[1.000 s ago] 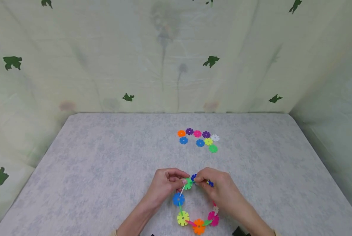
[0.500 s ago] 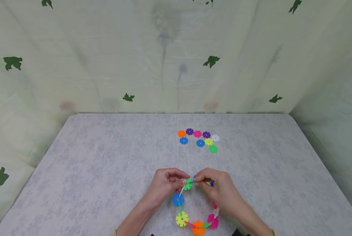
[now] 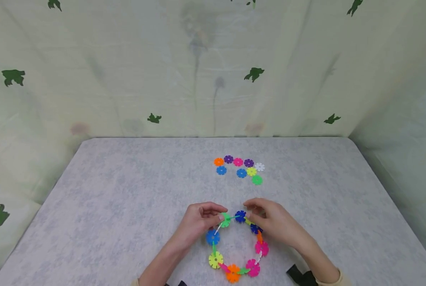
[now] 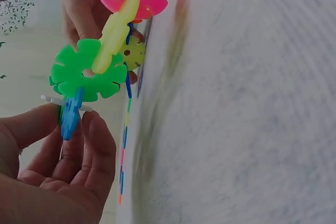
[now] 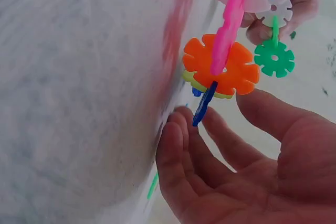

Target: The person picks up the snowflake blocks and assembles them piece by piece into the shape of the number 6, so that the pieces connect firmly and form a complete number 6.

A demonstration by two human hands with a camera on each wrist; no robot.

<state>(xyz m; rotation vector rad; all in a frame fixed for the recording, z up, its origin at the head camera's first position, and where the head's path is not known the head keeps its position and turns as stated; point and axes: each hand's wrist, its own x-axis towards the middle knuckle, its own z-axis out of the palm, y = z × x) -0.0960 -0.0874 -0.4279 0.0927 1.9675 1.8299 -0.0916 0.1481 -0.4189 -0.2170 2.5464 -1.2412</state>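
A ring of interlocking flower-shaped plastic discs (image 3: 213, 237) lies before me, its pieces slotted together edge to edge. At its upper left my left hand (image 3: 202, 220) pinches the ring by a green disc (image 3: 226, 219); the left wrist view shows thumb and fingertip at a white disc (image 4: 51, 99) beside a blue one (image 4: 70, 116). A dark blue disc (image 3: 240, 216) sits at the top, joined to the green one by a thin edge-on green piece. My right hand (image 3: 278, 220) is by the upper right, fingers loosely spread and thumb near a yellow disc (image 3: 248, 221), partly covering it.
Several loose discs lie farther back on the grey table (image 3: 145, 182), among them an orange disc (image 3: 218, 161), a white disc (image 3: 259, 167) and a green disc (image 3: 257, 180). A pale curtain (image 3: 127, 71) hangs behind the table.
My right fingers have loosened and drawn back from the dark blue disc, which now shows fully. The ring's right side has spread outward. The left hand keeps its pinch, almost unmoved.
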